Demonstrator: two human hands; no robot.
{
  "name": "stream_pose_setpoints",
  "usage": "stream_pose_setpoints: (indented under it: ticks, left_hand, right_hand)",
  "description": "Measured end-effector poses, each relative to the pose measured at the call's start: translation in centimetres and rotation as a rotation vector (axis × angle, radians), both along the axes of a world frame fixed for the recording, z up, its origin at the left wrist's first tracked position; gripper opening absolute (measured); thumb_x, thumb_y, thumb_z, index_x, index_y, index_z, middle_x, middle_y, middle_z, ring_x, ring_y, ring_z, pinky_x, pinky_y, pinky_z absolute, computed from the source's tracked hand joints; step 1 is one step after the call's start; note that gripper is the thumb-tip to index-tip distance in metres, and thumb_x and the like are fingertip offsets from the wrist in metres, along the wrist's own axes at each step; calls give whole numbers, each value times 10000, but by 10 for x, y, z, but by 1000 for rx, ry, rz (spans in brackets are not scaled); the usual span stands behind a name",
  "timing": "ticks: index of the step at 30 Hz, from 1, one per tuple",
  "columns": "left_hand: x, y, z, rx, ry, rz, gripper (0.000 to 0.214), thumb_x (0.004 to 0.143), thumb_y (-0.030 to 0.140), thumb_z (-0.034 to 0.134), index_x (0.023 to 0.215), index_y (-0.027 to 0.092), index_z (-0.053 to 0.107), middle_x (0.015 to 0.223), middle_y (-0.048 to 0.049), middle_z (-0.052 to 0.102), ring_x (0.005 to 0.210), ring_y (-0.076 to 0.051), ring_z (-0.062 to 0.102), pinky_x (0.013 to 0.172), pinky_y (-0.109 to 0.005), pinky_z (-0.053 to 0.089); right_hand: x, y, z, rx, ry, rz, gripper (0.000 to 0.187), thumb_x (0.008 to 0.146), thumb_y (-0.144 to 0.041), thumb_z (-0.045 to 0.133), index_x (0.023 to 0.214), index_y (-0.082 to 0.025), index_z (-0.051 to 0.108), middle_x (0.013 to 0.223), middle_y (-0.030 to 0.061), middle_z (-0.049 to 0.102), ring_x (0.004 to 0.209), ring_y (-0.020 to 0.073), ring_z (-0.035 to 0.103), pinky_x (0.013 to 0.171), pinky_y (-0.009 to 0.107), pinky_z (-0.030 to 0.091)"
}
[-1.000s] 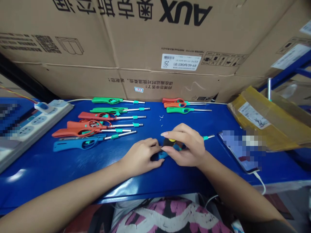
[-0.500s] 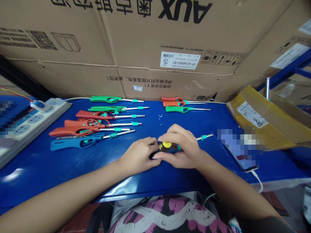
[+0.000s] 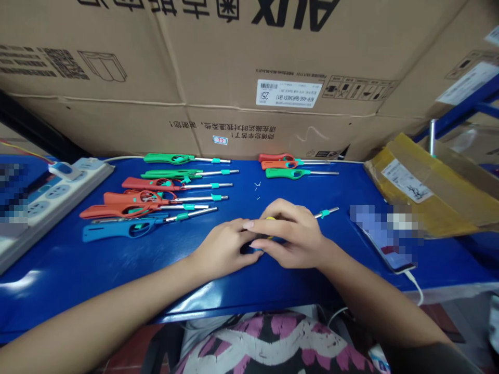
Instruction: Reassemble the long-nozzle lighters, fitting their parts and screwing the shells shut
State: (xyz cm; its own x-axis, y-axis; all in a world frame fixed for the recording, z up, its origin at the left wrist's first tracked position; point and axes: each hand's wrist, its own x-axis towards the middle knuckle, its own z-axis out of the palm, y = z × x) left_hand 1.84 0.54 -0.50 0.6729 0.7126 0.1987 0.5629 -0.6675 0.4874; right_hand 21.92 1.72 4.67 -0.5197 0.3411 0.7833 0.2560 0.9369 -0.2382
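My left hand (image 3: 224, 249) is curled over a long-necked gas lighter on the table, its fingers closed on the handle. Only a bit of blue handle shows between the hands; the lighter's metal tube (image 3: 331, 211) with a teal piece sticks out to the right. Above it my right hand (image 3: 292, 236) grips a screwdriver (image 3: 270, 222), of which just some yellow on the handle is visible; its tip is hidden. The two hands touch or nearly touch. Several small screws (image 3: 257, 184) lie just beyond them.
To the left are several lighters, among them a blue lighter (image 3: 125, 229) and a green lighter (image 3: 169, 158). Three more, including a green lighter (image 3: 284, 173), lie at the back. A power strip (image 3: 58, 189), phone (image 3: 384, 241), yellow-taped box (image 3: 432, 192) and large carton (image 3: 218, 93) surround the work area.
My right hand has turned and its fingers now cover most of the screwdriver's handle. The lighter's tube has shifted slightly up and left. My left hand has barely moved.
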Motion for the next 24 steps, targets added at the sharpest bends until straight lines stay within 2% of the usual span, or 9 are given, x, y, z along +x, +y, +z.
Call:
stream_pose_setpoints:
  ticks: [3,5,7,11,14,17,19,21,24]
  left_hand:
    - [0,0,0,8,-2,-7,273,904,286,682,1151,173,716,1115,-99,731,971,-273,716,809,-399,597]
    - [-1,0,1,13,-6,-8,259,903,313,699,1123,179,728,1109,-95,735,997,-280,718,829,-403,599]
    - [-1,0,0,19,-5,-5,266,904,338,709,1124,189,732,1121,-93,735,1012,-285,717,841,-409,598]
    - [-1,0,-1,36,2,15,281,903,354,708,1135,196,723,1131,-88,729,1012,-276,706,843,-398,591]
    - [0,0,-1,32,4,21,234,902,344,701,1086,203,732,1050,-61,732,945,-243,705,803,-361,584]
    - [0,0,0,24,4,18,209,901,335,702,1057,201,745,1013,-57,732,914,-238,705,788,-356,581]
    - [0,0,1,20,1,16,208,902,331,705,1058,201,747,1043,-63,733,933,-243,709,794,-358,581]
    - [0,0,2,19,-2,18,232,899,329,706,1089,199,740,1106,-74,727,965,-251,708,791,-356,581]
    - [0,-1,1,20,-4,24,234,898,319,695,1096,199,730,1042,-65,727,927,-242,706,762,-344,575]
  right_hand:
    - [4,1,2,32,-69,-8,288,1025,-348,563,1260,-216,664,912,31,688,732,126,651,601,251,503]
    - [6,0,5,-63,-54,76,318,1046,-227,461,1312,-186,629,1083,80,719,934,148,697,700,263,546]
    - [6,-1,8,-157,9,137,339,1018,-134,442,1292,-171,638,1150,99,719,1033,156,691,766,271,565]
    - [3,0,11,-145,74,75,155,978,-227,636,1106,-195,717,939,53,714,807,132,680,670,248,553]
    - [4,1,11,-46,63,-14,163,944,-335,710,1048,-211,729,811,13,676,663,112,620,577,231,509]
    - [6,0,11,-101,-4,82,263,1020,-249,535,1232,-179,674,1047,88,731,925,167,701,728,284,573]
    - [6,-2,12,-168,-18,137,355,1007,-166,464,1324,-156,622,1170,116,719,1079,189,687,827,319,583]
    - [4,-3,12,-176,2,131,340,989,-151,493,1294,-179,640,1101,93,723,1004,172,692,785,296,579]
    - [3,-1,9,-82,20,19,192,966,-258,640,1145,-227,701,866,26,679,715,132,634,608,247,518]
